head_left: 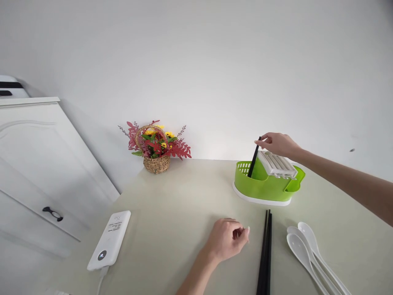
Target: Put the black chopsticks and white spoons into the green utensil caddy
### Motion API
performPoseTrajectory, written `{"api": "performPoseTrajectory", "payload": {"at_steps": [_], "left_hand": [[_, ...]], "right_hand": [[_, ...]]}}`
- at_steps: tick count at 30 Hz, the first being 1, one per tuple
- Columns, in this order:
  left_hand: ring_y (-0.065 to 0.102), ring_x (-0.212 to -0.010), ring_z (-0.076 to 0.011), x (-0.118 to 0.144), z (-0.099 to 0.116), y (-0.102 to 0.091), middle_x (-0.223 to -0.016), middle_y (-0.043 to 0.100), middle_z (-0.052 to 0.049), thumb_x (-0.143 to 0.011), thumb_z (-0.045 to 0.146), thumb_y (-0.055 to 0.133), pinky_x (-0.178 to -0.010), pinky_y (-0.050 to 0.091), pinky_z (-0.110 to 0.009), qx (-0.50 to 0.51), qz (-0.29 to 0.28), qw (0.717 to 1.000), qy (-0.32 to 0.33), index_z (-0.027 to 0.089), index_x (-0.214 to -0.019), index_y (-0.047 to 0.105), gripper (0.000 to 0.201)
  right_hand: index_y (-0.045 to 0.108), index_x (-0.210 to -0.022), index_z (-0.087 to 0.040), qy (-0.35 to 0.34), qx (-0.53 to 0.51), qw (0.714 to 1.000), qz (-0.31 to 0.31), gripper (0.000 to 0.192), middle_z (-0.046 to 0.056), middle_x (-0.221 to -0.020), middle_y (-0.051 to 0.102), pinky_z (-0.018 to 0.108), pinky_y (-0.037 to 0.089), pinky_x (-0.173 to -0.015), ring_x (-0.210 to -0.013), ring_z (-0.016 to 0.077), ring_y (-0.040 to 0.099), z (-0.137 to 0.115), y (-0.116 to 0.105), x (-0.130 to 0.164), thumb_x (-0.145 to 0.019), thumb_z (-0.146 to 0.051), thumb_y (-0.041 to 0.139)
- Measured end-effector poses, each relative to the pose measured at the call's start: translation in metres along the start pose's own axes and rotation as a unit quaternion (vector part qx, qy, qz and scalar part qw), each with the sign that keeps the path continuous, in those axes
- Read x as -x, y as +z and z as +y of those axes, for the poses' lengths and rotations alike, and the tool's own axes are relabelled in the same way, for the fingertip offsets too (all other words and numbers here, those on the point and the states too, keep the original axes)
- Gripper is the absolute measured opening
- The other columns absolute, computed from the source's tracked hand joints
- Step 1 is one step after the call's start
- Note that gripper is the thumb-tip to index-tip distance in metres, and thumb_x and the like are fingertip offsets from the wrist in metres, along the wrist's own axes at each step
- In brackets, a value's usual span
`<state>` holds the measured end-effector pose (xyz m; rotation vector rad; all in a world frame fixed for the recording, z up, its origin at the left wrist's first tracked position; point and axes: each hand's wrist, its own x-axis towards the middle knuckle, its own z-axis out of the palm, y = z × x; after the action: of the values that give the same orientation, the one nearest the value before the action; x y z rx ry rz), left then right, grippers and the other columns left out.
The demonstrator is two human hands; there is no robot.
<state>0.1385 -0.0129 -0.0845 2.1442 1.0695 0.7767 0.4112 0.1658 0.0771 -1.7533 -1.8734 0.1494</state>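
A pale, cream-coloured table (184, 196) spreads beneath both hands and runs back to a plain white wall, with a white cabinet door (39, 164) standing off beyond the left hand. The right hand (278, 144) is raised at the far side of the table, fingertips pinched around the top end of a single black chopstick (254, 157), which stands tilted with its lower end inside the green cutlery holder (264, 184) directly under that hand. A white slotted insert (276, 164) sits in the holder just below the right palm. The left hand (229, 239) rests on the table close to the body, fingers loosely curled inward with thumb and forefinger nearly meeting, holding nothing. Just to the right of it lie more black chopsticks (265, 250), side by side, and further right, three white spoons (310, 254) overlapping. A white power bank (109, 239) lies well to the left of the left hand, and a small wicker flower basket (156, 147) stands far ahead by the wall.
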Motion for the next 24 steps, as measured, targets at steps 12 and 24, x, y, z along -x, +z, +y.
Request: {"api": "performPoseTrajectory", "payload": {"at_steps": [12, 24], "left_hand": [[0.056, -0.062, -0.0137, 0.000, 0.002, -0.002, -0.061, 0.063, -0.001, -0.101, 0.040, 0.049, -0.060, 0.041, -0.025, -0.016, -0.006, 1.000, 0.008, 0.020, -0.065, 0.066, 0.045], [0.058, -0.068, -0.0157, -0.001, 0.011, 0.010, -0.070, 0.068, -0.001, -0.093, 0.041, 0.063, -0.068, 0.044, -0.029, -0.073, 0.021, 0.997, -0.006, 0.022, -0.075, 0.066, 0.026]], "right_hand": [[0.058, -0.127, -0.025, -0.240, 0.031, 0.965, 0.100, 0.031, 0.008, -0.107, 0.070, 0.039, 0.054, -0.082, -0.095, 0.0237, 0.068, 0.008, -0.028, 0.147, -0.103, -0.039, 0.046], [0.032, -0.159, -0.038, 0.004, 0.053, 0.998, 0.043, 0.064, 0.002, -0.167, 0.037, 0.061, 0.042, -0.117, -0.150, 0.0356, 0.038, 0.170, 0.051, 0.324, -0.099, -0.058, 0.042]]}}
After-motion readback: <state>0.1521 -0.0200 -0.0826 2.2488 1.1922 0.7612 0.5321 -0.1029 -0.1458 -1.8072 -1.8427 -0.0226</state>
